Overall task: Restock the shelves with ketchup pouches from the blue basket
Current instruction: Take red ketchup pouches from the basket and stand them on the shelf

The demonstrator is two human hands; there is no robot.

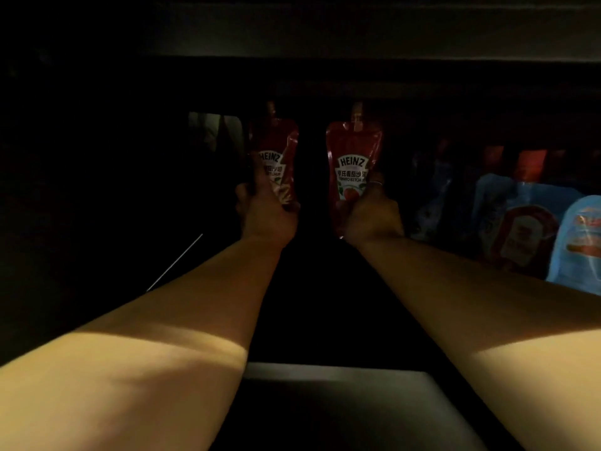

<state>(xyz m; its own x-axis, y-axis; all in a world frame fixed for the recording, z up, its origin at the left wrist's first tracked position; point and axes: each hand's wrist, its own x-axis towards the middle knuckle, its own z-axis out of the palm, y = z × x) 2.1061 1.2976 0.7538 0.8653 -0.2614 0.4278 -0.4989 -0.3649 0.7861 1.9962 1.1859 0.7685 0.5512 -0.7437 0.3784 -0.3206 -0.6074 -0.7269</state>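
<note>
Both my arms reach deep into a dark shelf bay. My left hand point(265, 211) grips the lower part of a red Heinz ketchup pouch point(276, 151), held upright and turned a little to the right. My right hand point(372, 216) grips a second red ketchup pouch point(353, 157) by its lower right side, upright with the label facing me and its spout on top. A dark gap separates the two pouches. The blue basket is out of view.
Blue and red sauce pouches point(527, 232) stand in rows on the right side of the shelf. The underside of the shelf above point(357, 40) runs across the top. The shelf's pale front edge point(341, 372) lies between my forearms. The left is in darkness.
</note>
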